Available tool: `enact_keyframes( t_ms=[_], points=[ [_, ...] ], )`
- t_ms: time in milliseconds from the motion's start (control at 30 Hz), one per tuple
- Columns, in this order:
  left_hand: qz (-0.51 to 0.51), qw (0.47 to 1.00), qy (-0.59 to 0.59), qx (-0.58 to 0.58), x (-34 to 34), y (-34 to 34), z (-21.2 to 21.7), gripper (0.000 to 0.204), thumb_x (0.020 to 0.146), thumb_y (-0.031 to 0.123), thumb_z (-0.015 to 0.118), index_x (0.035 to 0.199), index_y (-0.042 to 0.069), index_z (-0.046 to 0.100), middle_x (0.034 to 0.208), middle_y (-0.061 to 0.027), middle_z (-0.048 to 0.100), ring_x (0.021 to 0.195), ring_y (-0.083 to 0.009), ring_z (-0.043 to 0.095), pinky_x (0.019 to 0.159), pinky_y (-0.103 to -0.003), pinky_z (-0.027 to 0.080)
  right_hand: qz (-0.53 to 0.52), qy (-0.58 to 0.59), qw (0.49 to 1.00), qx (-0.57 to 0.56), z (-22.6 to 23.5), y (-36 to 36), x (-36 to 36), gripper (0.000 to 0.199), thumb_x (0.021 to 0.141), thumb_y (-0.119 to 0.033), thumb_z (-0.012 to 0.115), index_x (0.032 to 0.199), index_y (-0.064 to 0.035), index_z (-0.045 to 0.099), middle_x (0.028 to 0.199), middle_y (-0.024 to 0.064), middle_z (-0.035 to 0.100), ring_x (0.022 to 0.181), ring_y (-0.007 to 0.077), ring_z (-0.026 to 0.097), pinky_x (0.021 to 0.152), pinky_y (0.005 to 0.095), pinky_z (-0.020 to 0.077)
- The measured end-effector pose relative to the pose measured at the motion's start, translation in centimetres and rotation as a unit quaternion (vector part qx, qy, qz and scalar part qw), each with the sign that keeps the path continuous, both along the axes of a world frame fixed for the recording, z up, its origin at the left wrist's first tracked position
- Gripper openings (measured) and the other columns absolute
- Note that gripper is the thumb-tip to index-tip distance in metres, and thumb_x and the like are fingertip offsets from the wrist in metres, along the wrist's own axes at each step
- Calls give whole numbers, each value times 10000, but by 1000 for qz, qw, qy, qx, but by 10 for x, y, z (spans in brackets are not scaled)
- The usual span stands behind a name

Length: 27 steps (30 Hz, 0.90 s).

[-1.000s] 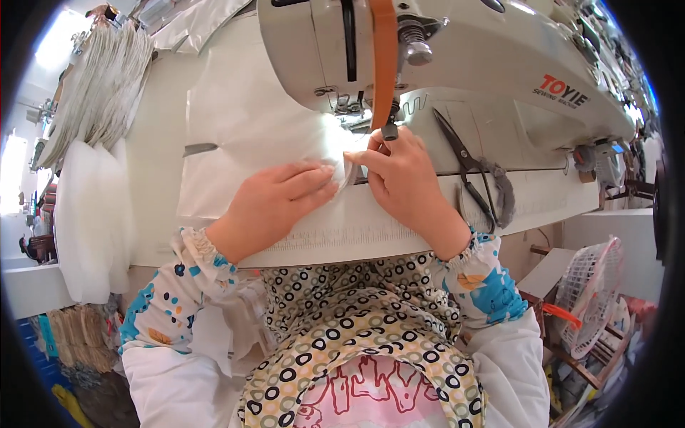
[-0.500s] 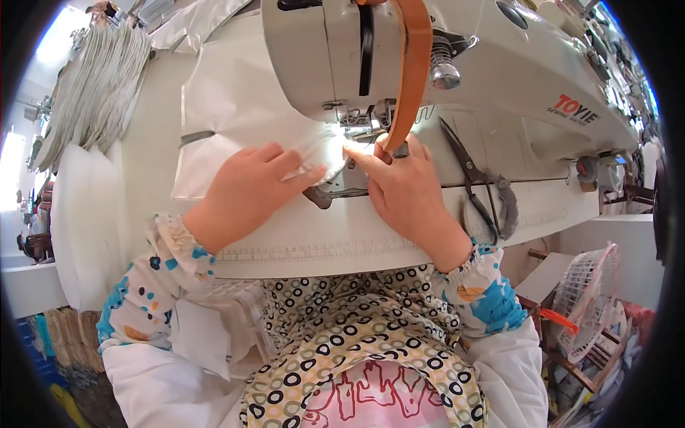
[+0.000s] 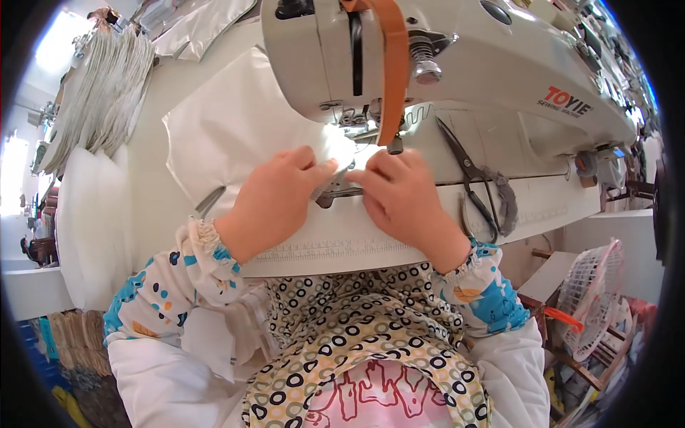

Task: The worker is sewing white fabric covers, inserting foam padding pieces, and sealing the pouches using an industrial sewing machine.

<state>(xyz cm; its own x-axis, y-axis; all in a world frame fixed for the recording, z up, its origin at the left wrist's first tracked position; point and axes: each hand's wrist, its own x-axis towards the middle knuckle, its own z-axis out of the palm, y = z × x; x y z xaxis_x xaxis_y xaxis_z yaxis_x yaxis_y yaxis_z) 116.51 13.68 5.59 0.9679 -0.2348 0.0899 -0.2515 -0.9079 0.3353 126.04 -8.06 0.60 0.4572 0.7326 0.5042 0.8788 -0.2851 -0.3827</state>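
Note:
A glossy white fabric piece (image 3: pixel 221 121) lies on the sewing machine bed, reaching under the machine head (image 3: pixel 314 64). A grey notch-like mark (image 3: pixel 211 201) shows at its near-left edge. My left hand (image 3: pixel 275 200) rests over the fabric's near-right edge, fingers curled and closed on it. To the right of the brightly lit presser foot (image 3: pixel 364 134), my right hand (image 3: pixel 403 196) has its fingers bent together. Whatever they pinch is washed out by the lamp's glare. An orange strap (image 3: pixel 394 71) hangs down from the machine head, its end just above my right fingers.
Black scissors (image 3: pixel 471 171) lie right of my right hand, beside a fuzzy grey strip (image 3: pixel 506 207). A ruler scale (image 3: pixel 342 250) runs along the table's front. White layered sheets (image 3: pixel 103 93) hang at the left above white padding (image 3: pixel 93 221). A caged fan (image 3: pixel 589 299) stands lower right.
The white fabric has turned counterclockwise, its left side swinging nearer to me. My left hand has shifted right and slightly nearer. My right fingers have drawn back a little from the presser foot.

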Motion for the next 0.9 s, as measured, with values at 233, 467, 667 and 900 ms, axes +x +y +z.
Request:
enact_keyframes(
  t_ms=[233, 467, 667, 900],
  points=[
    [-25, 985, -64, 156, 11, -4, 24, 396, 815, 70, 660, 1210, 71, 697, 996, -32, 605, 913, -232, 604, 706, -355, 545, -27, -43, 998, -35, 0, 10, -6, 404, 786, -54, 704, 1156, -216, 715, 944, 9, 534, 813, 206, 566, 769, 385, 414],
    [-117, 969, -114, 186, -3, 21, -5, 406, 806, 70, 654, 1207, 29, 696, 982, -23, 600, 882, -218, 598, 714, -342, 555, -29, -33, 999, -20, -3, 9, -4, 417, 787, -48, 705, 1169, -214, 722, 946, 13, 544, 795, 209, 567, 763, 387, 415],
    [-108, 983, -99, 109, -7, 29, -3, 496, 753, 12, 665, 1242, 80, 705, 1030, -33, 608, 910, -228, 618, 742, -325, 560, -39, 55, 997, 30, 3, 10, -3, 462, 814, -19, 677, 1232, -213, 719, 967, 30, 545, 826, 212, 578, 768, 398, 420],
    [-79, 993, -46, 71, -4, 19, -4, 530, 764, -56, 627, 1273, 84, 680, 961, -62, 582, 852, -266, 582, 758, -380, 525, -56, 12, 998, -35, -3, 14, -3, 467, 833, 1, 650, 1257, -186, 708, 1018, 44, 533, 887, 222, 575, 763, 415, 415]
  ],
)
